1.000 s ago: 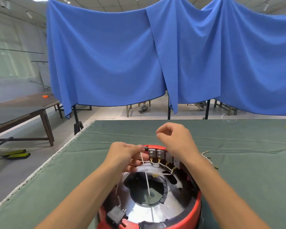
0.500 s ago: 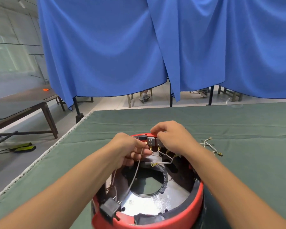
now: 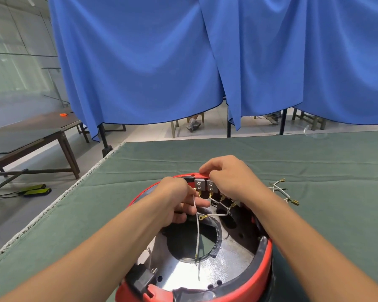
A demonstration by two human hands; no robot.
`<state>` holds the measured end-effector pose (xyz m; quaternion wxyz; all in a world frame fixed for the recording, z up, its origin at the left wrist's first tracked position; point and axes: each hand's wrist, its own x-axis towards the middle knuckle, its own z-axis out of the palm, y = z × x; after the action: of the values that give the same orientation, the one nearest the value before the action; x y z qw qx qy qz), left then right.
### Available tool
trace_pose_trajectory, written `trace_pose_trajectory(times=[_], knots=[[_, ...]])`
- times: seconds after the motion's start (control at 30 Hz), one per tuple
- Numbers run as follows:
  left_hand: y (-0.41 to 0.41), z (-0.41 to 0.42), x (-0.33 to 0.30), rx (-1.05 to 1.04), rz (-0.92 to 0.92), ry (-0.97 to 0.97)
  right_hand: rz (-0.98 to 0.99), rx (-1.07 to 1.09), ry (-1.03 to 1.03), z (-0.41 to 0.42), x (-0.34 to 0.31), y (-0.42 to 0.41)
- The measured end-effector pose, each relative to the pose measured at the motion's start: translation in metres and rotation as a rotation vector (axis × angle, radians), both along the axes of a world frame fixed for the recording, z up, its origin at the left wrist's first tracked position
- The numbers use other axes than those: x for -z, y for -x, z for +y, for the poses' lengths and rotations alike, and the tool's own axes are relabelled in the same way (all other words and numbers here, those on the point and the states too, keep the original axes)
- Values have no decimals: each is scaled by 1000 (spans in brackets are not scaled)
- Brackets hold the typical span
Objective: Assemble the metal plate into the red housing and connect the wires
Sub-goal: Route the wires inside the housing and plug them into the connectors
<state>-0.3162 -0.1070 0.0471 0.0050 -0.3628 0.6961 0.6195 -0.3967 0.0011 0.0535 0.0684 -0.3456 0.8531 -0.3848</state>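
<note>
Since a second ago, the right hand (image 3: pixel 227 177) has been lowered from above the red housing (image 3: pixel 255 277) onto its far rim, fingers curled over the edge by the grey terminal blocks (image 3: pixel 204 185), seemingly to steady it. A thin white wire (image 3: pixel 197 234) is pinched in the left hand (image 3: pixel 175 199), presumably for connection. The metal plate (image 3: pixel 183 273) is seated inside the housing on the green surface (image 3: pixel 314 214).

Both forearms were bare from the frame's lower edge up to the wrists, with no sleeve showing on them. The person's bare left hand (image 3: pixel 175 199) and bare right hand (image 3: pixel 229 177) carried no glove, ring, watch or band.
</note>
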Motion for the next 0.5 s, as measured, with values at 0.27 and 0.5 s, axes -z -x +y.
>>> trace_pose_trajectory(times=[0.27,0.5], knots=[[2,7,6,65,42,-27,-5,9,-3,-1,2,2],[-1,10,6,16,70,-31,-10,13,-1,-2,2,2]])
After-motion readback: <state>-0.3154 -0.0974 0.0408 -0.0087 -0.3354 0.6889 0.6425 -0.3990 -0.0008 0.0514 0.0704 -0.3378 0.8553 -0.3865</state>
